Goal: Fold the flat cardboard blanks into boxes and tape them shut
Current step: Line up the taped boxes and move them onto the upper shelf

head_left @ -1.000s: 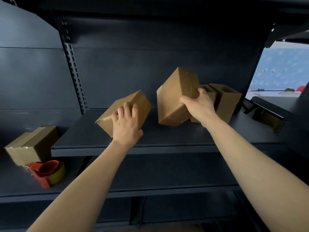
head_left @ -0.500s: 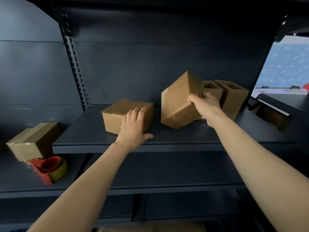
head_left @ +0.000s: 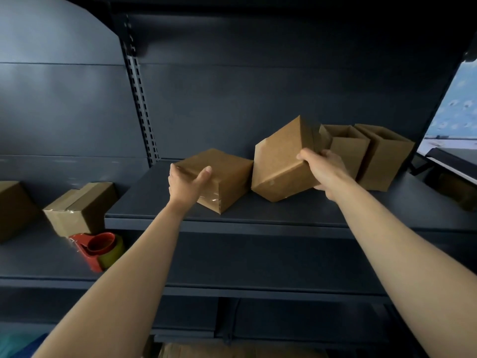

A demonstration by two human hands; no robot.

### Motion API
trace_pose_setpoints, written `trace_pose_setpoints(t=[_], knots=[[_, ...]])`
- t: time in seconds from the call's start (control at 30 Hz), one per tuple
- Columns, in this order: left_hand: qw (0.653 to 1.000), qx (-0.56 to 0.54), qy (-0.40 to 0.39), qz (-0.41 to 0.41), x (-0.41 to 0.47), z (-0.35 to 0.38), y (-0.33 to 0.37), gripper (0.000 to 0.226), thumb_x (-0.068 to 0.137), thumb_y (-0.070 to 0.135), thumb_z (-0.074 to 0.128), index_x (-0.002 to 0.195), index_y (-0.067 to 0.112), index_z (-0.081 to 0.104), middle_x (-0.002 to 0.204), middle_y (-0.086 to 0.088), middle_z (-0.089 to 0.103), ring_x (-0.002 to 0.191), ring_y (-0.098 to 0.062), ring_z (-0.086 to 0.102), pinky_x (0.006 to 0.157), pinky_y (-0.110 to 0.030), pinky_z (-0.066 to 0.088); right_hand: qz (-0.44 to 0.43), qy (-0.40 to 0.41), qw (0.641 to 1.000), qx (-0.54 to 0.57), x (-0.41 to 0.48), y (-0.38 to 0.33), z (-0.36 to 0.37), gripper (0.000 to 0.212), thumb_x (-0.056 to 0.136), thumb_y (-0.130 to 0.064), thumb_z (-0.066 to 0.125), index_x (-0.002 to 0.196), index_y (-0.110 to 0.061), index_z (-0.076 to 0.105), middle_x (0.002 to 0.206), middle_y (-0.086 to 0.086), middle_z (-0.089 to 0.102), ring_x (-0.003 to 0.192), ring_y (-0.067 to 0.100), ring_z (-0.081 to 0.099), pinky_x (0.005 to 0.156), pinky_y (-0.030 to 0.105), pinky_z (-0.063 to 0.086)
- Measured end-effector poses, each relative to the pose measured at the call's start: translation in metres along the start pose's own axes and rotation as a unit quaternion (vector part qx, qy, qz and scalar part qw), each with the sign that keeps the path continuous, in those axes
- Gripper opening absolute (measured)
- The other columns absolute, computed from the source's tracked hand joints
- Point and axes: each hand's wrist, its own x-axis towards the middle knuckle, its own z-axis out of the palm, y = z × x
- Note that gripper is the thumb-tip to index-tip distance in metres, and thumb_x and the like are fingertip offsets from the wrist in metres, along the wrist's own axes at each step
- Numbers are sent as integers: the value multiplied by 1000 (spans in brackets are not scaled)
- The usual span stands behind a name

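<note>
A taped brown cardboard box [head_left: 227, 177] rests on the dark shelf [head_left: 258, 215], turned corner-forward. My left hand [head_left: 188, 183] grips its near left side, thumb on top. A second closed box [head_left: 284, 161] stands tilted on one bottom edge just to the right, almost touching the first. My right hand [head_left: 325, 169] clasps its right side. Behind it stand two upright boxes with open tops [head_left: 348, 148] [head_left: 384, 156].
On the lower left shelf lie a taped box [head_left: 80, 208], part of another box [head_left: 13, 208] at the frame edge, and a red tape dispenser [head_left: 99, 250]. A slotted upright [head_left: 140, 99] runs up the back panel. The shelf's front edge is near my wrists.
The left box went from tilted in the air to resting on the shelf, then turned corner-forward with my left hand gripping its side. The right box stays tilted in my right hand.
</note>
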Motion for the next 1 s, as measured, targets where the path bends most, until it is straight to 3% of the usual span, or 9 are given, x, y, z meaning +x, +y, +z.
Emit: trace_pose_setpoints(t=[0.1,0.17,0.27,0.43,0.57,0.7,0.77,0.9,1.0], knots=[[999,-48,-8,-21,6,-1,0,103,78,54,68,151,15,6,153,-4,26,140,-24,29,113,-38,26,18,-7,1000,17,2,2,-3,61,78,-43,65,132,-22,45,123,1,51,111,25,51,93,44,48],[998,-61,-3,-28,9,-1,0,101,81,51,67,151,14,5,157,-3,18,142,-23,23,111,-34,24,26,-13,999,27,4,4,-5,57,80,-42,64,130,-22,47,123,1,51,111,24,51,95,45,48],[995,-73,8,-61,18,-1,-1,107,81,53,67,152,14,-4,159,-4,8,145,-25,17,115,-40,20,39,-20,998,44,7,7,-7,59,80,-41,64,132,-22,45,125,1,50,112,25,50,96,47,48],[985,-118,-3,-124,28,0,-2,105,80,52,68,152,16,0,153,-7,27,138,-27,32,113,-42,28,71,-37,994,72,12,10,-8,63,78,-42,66,132,-22,42,126,4,49,115,27,50,94,49,48],[972,-136,-20,-188,32,1,-2,112,63,64,73,147,13,18,140,-7,43,126,-28,44,108,-45,35,102,-52,987,114,17,17,-6,51,80,-40,66,123,-24,44,119,6,52,109,28,51,84,47,50],[969,-102,-28,-225,38,5,-3,126,42,80,68,144,18,30,140,-4,41,124,-28,42,106,-44,35,126,-57,979,149,23,23,-3,49,81,-37,66,121,-24,41,110,7,50,111,31,50,91,52,49],[969,-94,-26,-228,35,8,0,126,44,80,67,146,19,26,143,-6,36,125,-28,39,104,-43,34,132,-57,977,156,25,25,-2,49,81,-37,66,121,-24,40,111,9,50,111,32,50,92,53,48],[974,-109,17,-196,34,18,4,101,68,63,69,146,25,17,144,-9,30,125,-31,37,89,-39,33,143,-57,973,171,29,28,1,52,81,-37,66,123,-25,38,117,10,48,111,33,49,91,54,49],[970,-163,13,-179,30,21,13,102,55,59,76,137,37,20,138,-8,36,111,-29,47,90,-42,43,147,-55,971,182,31,29,5,52,81,-36,66,124,-25,39,116,9,47,111,32,48,90,55,49]])
